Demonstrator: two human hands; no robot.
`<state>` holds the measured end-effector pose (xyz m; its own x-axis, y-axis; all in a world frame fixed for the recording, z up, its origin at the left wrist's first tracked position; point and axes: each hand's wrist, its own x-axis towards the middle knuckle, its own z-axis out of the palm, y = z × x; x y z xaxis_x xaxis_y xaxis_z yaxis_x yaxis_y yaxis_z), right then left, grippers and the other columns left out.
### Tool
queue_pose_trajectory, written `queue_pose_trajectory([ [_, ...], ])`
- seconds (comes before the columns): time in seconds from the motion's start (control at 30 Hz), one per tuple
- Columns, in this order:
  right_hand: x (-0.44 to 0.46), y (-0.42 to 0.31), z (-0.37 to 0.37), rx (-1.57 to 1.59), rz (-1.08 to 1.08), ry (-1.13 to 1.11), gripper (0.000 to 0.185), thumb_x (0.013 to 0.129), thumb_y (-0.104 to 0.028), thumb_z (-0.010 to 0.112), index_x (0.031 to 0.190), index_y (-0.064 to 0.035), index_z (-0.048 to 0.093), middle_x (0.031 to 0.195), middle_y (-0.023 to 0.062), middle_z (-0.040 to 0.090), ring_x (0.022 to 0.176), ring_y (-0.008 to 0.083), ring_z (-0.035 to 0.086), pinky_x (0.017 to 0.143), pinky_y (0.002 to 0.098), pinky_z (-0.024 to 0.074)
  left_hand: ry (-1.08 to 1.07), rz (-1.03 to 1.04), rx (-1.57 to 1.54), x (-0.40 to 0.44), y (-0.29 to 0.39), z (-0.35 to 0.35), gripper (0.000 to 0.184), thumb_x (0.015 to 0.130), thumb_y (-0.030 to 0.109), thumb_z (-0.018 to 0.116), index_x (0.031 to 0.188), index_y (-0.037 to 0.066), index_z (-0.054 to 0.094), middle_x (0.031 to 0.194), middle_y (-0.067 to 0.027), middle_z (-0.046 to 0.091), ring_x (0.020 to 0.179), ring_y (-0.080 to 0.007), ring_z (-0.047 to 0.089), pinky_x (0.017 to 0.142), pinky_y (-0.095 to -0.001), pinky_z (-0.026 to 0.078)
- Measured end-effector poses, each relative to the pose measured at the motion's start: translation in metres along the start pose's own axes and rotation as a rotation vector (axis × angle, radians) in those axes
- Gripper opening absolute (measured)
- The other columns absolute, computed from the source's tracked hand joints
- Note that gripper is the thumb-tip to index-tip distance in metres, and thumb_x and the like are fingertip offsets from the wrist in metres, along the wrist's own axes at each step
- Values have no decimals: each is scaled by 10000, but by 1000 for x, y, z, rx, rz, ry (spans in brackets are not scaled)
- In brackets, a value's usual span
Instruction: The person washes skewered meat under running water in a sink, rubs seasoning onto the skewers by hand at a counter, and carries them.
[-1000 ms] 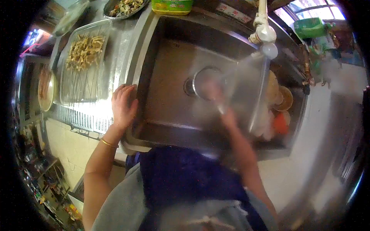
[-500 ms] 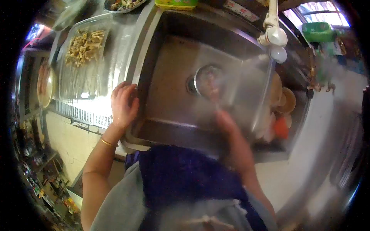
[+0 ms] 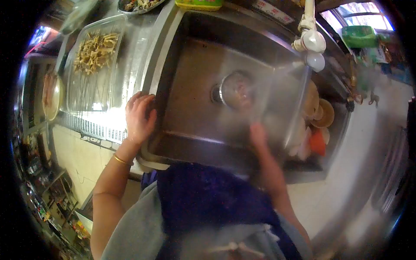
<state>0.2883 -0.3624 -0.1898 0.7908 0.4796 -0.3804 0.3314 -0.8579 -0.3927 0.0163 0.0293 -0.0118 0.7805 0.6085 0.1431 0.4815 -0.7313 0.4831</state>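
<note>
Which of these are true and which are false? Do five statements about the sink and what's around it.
1. The left hand rests at the edge of the sink. True.
2. The clear container of skewers is inside the sink. False: it is on the counter left of it.
3. The gold bracelet is on the right wrist. False: it is on the left.
4. The right hand is over the sink. True.
5. The orange-red item is beside the skewers. False: it is right of the main basin.

right hand [image 3: 260, 135] blurred, round thing [image 3: 238, 90] in sink [image 3: 190, 73] indistinct, yellow-green container [image 3: 199, 4] cut off at top
</note>
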Motion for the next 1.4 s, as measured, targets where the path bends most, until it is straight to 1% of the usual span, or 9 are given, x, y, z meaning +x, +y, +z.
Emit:
queue_pose_trajectory([
  [0.07, -9, -32, -24, 326, 96, -181, 339, 868, -353, 519, 955, -44, 626, 690, 75, 594, 636, 204, 583, 550, 316, 446, -2, 0, 1, 1, 2, 1, 422, 674, 20, 598, 1090, 78, 555, 1107, -95, 567, 1161, -329, 420, 982, -423, 329],
  [0.17, -4, -75, -47, 397, 505, -429, 398, 865, -423, 514, 901, -45, 634, 655, 33, 577, 564, 114, 527, 492, 251, 391, -4, 9, -1, 1, 3, 0, 414, 677, 28, 602, 1085, 83, 557, 1107, -85, 565, 1161, -327, 419, 980, -425, 323],
  [0.3, 22, -3, 15, 350, 317, -288, 412, 855, -413, 524, 873, -10, 609, 643, 103, 588, 569, 214, 563, 522, 340, 426, 1, 9, 3, 0, -1, 2, 399, 680, 42, 611, 1073, 85, 562, 1109, -73, 559, 1161, -324, 417, 976, -431, 310],
  [0.37, 32, 15, 19, 317, 455, -321, 408, 845, -395, 543, 890, 8, 588, 692, 155, 604, 622, 282, 592, 568, 392, 450, -1, 14, 10, 1, 0, 2, 392, 680, 42, 610, 1068, 84, 565, 1110, -73, 559, 1159, -324, 418, 975, -432, 311],
  [0.47, 15, 11, 10, 80, 122, -56, 417, 835, -355, 544, 987, 34, 549, 829, 232, 606, 761, 381, 595, 676, 454, 455, -1, 20, 18, 1, 2, 2, 384, 682, 45, 609, 1062, 82, 569, 1112, -72, 559, 1155, -324, 420, 973, -433, 313],
  [0.57, -4, -33, -20, -79, 154, -71, 415, 822, -297, 549, 1062, 40, 520, 926, 256, 590, 849, 407, 573, 726, 463, 448, 2, 19, 16, 1, 1, 2, 380, 684, 49, 607, 1060, 83, 570, 1111, -69, 560, 1153, -325, 421, 969, -435, 315],
  [0.87, 53, -2, 24, 42, -78, 50, 388, 784, -216, 591, 1111, -13, 538, 905, 233, 600, 840, 392, 583, 735, 457, 452, 11, 36, 47, 4, 2, 5, 346, 684, 51, 606, 1027, 88, 583, 1106, -59, 561, 1142, -328, 425, 955, -438, 326],
  [1.17, 71, -45, -22, 22, 72, -12, 430, 782, -207, 614, 1144, 9, 527, 1146, 214, 539, 1065, 346, 514, 927, 404, 392, -3, 32, 44, 5, 6, 4, 340, 677, 48, 612, 1015, 88, 591, 1099, -61, 563, 1139, -326, 429, 954, -441, 327],
  [1.4, 90, -48, -42, -19, -74, -20, 449, 780, -157, 592, 1190, -2, 494, 1173, 229, 511, 1108, 347, 479, 950, 409, 372, 15, 26, 33, 4, 4, 5, 326, 681, 45, 610, 1004, 86, 598, 1094, -65, 565, 1145, -322, 427, 955, -440, 324],
])
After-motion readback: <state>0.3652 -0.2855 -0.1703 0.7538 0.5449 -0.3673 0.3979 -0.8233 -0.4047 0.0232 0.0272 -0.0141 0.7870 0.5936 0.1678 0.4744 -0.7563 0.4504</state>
